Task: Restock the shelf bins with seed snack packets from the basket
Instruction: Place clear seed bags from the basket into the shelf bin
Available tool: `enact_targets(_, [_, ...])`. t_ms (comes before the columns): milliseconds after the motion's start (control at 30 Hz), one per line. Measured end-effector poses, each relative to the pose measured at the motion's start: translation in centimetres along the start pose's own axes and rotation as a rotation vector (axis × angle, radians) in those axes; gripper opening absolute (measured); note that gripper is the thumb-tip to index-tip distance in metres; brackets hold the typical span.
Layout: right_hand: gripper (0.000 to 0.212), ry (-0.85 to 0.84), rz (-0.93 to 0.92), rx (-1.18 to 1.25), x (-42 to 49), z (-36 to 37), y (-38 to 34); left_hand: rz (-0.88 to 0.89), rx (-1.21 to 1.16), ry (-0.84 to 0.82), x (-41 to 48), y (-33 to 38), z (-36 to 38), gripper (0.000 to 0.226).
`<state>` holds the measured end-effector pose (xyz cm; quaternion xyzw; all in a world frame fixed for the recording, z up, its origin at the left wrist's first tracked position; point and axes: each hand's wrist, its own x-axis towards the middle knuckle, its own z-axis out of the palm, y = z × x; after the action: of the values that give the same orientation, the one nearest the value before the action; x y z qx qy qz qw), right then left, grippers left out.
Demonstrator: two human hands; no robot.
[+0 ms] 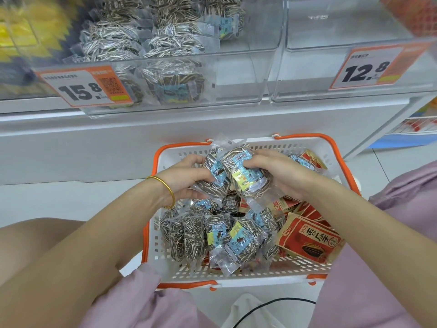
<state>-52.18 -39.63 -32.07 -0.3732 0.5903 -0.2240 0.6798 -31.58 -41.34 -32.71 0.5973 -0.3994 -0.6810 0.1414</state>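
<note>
A white basket with orange handles (260, 274) stands on the floor below the shelf. It holds several clear packets of striped sunflower seeds (238, 240) and red paper seed packets (309, 237). Over the basket's far half, my left hand (186, 181) and my right hand (276, 176) together grip a bundle of clear seed packets (241, 176) from both sides. Above, the left clear shelf bin (236, 74) is partly filled with the same striped packets (170, 84). The right bin (314, 74) looks empty.
Price tags reading 15.8 (82, 88) and 12.8 (369, 67) hang on the bin fronts. A white shelf base (94, 143) runs behind the basket. My knees flank the basket, and a black cable (267, 306) lies near its front edge.
</note>
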Motion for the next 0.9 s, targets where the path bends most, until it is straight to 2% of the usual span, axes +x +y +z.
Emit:
enact_targets(33, [0.015,0.013,-0.014,-0.028,0.0,-0.3,-0.1,0.008,0.014,0.0,0.0,0.0,-0.1,0.05])
enact_targets(133, [0.028,0.069,-0.079,-0.08,0.0,-1.3,-0.7,0.033,0.045,0.032,-0.1,0.3,-0.2,0.04])
enact_targets(233, [0.023,0.125,-0.155,-0.154,-0.1,-2.1,-1.1,0.055,0.085,0.089,-0.1,0.6,-0.3,0.018])
enact_targets(300, [0.021,0.136,-0.212,-0.223,0.0,-2.5,-1.3,0.077,0.121,0.114,0.0,0.6,-0.5,0.016])
enact_targets(433, [0.027,0.093,-0.315,-0.31,-0.3,-2.5,-1.5,0.085,0.076,0.125,0.0,0.7,-0.3,0.017])
enact_targets(533, [0.024,0.019,-0.348,-0.299,-0.5,-2.1,-1.5,0.05,-0.028,0.033,-0.5,1.0,0.1,0.01])
enact_targets(600, [0.029,-0.037,-0.363,-0.304,-0.4,-1.8,-1.2,0.025,-0.126,-0.034,-0.9,1.1,0.4,0.015])
enact_targets(667, [0.044,-0.069,-0.355,-0.289,-0.2,-1.5,-0.9,0.012,-0.15,-0.064,-1.4,1.5,0.9,0.023])
enact_targets(767, [0.055,-0.16,-0.342,-0.229,-0.1,-1.2,-0.4,0.013,-0.171,-0.159,-1.9,2.0,1.1,0.045])
enact_targets(833, [0.056,-0.224,-0.347,-0.164,-0.3,-0.9,-0.4,0.075,-0.083,-0.232,-2.5,2.2,1.2,0.052])
enact_targets(900, [0.058,-0.282,-0.318,-0.12,-0.8,-0.8,-0.7,0.128,-0.001,-0.212,-2.7,2.4,1.3,0.058])
